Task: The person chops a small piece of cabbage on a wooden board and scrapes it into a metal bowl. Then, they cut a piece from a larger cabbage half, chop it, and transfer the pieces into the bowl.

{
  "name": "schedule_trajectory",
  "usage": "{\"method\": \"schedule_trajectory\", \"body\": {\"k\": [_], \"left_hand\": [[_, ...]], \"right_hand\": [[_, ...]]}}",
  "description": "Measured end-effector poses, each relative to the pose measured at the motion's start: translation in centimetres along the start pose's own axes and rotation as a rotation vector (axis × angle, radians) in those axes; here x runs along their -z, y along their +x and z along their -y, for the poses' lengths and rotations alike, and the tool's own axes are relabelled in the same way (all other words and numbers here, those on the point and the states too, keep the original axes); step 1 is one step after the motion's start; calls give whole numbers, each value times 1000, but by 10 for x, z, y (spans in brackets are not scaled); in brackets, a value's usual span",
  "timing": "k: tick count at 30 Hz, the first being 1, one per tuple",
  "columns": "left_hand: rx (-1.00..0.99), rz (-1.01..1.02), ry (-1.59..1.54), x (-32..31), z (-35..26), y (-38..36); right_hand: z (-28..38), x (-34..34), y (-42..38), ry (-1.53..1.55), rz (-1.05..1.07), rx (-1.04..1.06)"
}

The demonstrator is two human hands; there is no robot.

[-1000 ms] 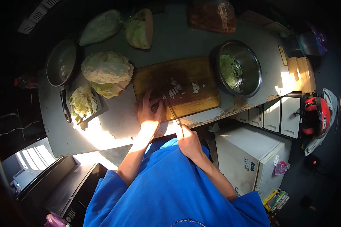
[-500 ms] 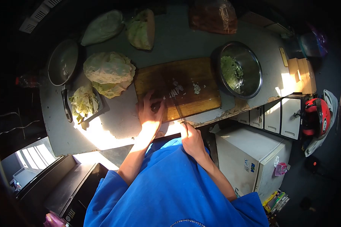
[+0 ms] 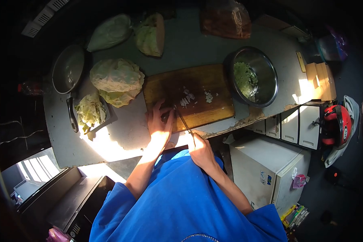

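Note:
A wooden cutting board (image 3: pixel 205 115) lies near the table's front edge. My right hand (image 3: pixel 200 152) grips a knife (image 3: pixel 184 120) by its handle, the blade slanting up and left over the board. Close to the knife's tip, my left hand (image 3: pixel 160 123) rests on the board's left end with its fingers bent; whatever it pinches is too small and dark to make out. Chopped white pieces (image 3: pixel 186 99) lie on the board just beyond the blade, and a finer pile (image 3: pixel 208 97) sits to their right.
Right of the board stands a metal bowl (image 3: pixel 273 82) with chopped greens (image 3: pixel 245 80). To the left are a cabbage (image 3: pixel 117 78), loose leaves (image 3: pixel 90 111) and a frying pan (image 3: pixel 66 72). A cut cabbage (image 3: pixel 150 36) and plastic bags (image 3: pixel 110 33) lie at the back.
The knife and my right hand have shifted slightly left, bringing the blade's tip nearer my left fingers. My left hand stays almost in place.

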State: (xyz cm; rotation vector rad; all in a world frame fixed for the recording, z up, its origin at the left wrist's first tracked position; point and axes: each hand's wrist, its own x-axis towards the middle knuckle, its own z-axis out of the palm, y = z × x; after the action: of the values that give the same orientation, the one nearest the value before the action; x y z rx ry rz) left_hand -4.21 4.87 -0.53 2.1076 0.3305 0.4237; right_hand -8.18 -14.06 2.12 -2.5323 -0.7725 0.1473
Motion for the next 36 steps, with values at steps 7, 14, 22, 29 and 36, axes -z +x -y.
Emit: {"method": "schedule_trajectory", "body": {"k": [7, 14, 22, 29, 36], "left_hand": [[52, 28, -53, 0, 0, -2], [1, -4, 64, 3, -7, 1], [-59, -33, 75, 3, -6, 3], [332, 117, -374, 6, -35, 8], [792, 489, -928, 1, -55, 29]], "right_hand": [[13, 28, 11, 517, -1, -507], [19, 24, 5, 499, 58, -424], [-5, -10, 5, 172, -147, 15], [7, 68, 13, 1713, 354, -1101], [-6, 91, 3, 2106, 570, -920]]}}
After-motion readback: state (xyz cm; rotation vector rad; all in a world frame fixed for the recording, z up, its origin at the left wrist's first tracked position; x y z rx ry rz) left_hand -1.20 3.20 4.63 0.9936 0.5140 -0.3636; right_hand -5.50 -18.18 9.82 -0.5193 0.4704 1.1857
